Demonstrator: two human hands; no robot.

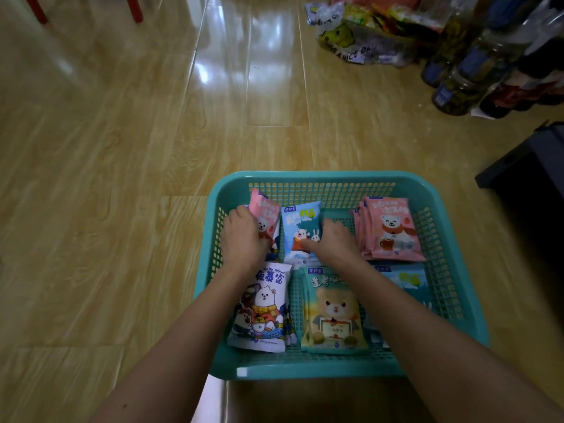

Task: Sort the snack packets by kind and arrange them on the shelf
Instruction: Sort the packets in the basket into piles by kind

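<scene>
A teal plastic basket (323,178) sits on the wooden floor and holds several cartoon packets. My left hand (242,239) grips a pink bear packet (267,210) at the basket's far left, tilted up on edge. My right hand (334,242) holds a blue bear-and-rabbit packet (300,227) in the middle, thumb across its lower front. A stack of pink bear packets (389,230) lies at the far right. A white packet (264,306) and a green bear packet (332,312) lie near me. Another blue packet (406,279) is partly under my right forearm.
A clear plastic bag of mixed snacks (360,35) lies on the floor at the far right. Dark jars and bottles (464,74) stand beside it. A dark box (531,178) sits right of the basket. Red chair legs (134,7) show at the top left.
</scene>
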